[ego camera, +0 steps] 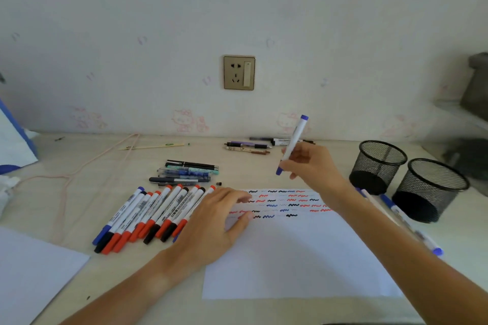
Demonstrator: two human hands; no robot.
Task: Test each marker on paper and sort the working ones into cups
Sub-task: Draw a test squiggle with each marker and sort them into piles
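My right hand (311, 166) holds a blue-capped white marker (292, 144) raised above the far edge of the white paper (298, 253), cap end pointing down. My left hand (216, 221) lies flat with spread fingers on the paper's left edge. The paper carries several rows of red, blue and black squiggles (285, 202) along its far end. A row of several red, black and blue markers (150, 216) lies left of the paper. Two black mesh cups (377, 166) (429, 190) stand at the right; no marker shows inside them.
Several pens (184, 173) lie behind the marker row and more pens (264, 144) by the wall. Two blue markers (406, 221) lie between the paper and the cups. Another white sheet (34, 269) is at front left. A pink cord (87, 163) runs across the left desk.
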